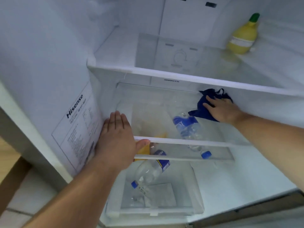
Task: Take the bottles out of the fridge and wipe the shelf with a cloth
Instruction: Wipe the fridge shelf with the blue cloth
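Note:
My right hand [222, 111] presses a dark blue cloth [204, 109] flat onto the glass middle shelf [189, 142], at its back right. My left hand [115, 139] lies flat against the fridge's left wall, thumb resting on the shelf's white front rim, holding nothing. Two clear water bottles with blue labels and caps lie on their sides below that shelf. One bottle [187, 127] shows through the glass. The other bottle [151, 171] lies lower, in front. A yellow lemon-shaped bottle [242, 37] with a green cap stands on the upper shelf at the back right.
The upper shelf's white front rim [181, 76] overhangs my right hand. An orange-yellow object [144, 150] lies under the glass beside my left thumb. A clear drawer [158, 209] sits at the bottom. The left wall bears a label sheet [77, 129]. Tiled floor [24, 195] is at lower left.

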Motion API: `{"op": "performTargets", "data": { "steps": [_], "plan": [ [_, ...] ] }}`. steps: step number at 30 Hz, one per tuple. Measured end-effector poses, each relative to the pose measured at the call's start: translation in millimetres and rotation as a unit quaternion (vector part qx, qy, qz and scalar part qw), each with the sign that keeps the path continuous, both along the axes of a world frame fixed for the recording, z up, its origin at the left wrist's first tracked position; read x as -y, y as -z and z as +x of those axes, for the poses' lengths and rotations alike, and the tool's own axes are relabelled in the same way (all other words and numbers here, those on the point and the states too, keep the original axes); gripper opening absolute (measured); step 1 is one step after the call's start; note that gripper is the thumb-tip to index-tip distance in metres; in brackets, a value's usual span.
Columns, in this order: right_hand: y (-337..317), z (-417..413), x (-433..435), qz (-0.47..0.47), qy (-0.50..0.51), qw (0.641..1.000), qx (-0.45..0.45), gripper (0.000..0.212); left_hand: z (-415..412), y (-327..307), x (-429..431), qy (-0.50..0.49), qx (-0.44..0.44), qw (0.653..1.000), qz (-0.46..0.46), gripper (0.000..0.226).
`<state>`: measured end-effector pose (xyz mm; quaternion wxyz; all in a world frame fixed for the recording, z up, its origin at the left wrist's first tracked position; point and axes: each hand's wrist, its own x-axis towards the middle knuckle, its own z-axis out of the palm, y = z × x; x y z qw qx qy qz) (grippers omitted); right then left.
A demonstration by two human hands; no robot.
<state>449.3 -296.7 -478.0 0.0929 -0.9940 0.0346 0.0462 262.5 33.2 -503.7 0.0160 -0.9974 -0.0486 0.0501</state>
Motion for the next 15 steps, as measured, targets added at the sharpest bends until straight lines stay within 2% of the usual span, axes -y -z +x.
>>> {"op": "performTargets", "data": {
  "steps": [2, 3, 6, 8, 10, 12, 13, 15],
  "plan": [
    [-3, -41, -21, 0.05, 0.049, 0.997, 0.01, 0.055, -1, 1, -1, 0.0, 0.002, 1.0, -0.004, 0.109],
    [-4, -59, -36, 0.05, 0.032, 0.998, 0.013, 0.056, 0, 1, -1, 0.0, 0.004, 1.0, -0.013, 0.111],
    [3, -112, -91, 0.081, -0.087, 0.993, 0.024, 0.047, -1, -6, -5, -0.001, -0.031, 0.997, -0.071, 0.128],
    [5, -136, -132, 0.124, -0.185, 0.975, -0.013, 0.051, -2, -13, -6, -0.009, -0.057, 0.989, -0.136, 0.141],
    [0, -146, -158, 0.184, -0.265, 0.945, -0.059, 0.057, -6, -20, -3, 0.007, -0.035, 0.98, -0.196, 0.149],
    [-5, -141, -158, 0.216, -0.289, 0.931, -0.054, 0.055, -7, -25, 10, 0.064, 0.033, 0.979, -0.19, 0.156],
    [-7, -137, -151, 0.194, -0.28, 0.94, -0.033, 0.054, -5, -26, 19, 0.091, 0.066, 0.977, -0.182, 0.156],
    [-6, -136, -138, 0.07, -0.264, 0.962, 0.005, 0.055, 4, -25, 34, 0.122, 0.071, 0.977, -0.157, 0.149]
  ]
}}
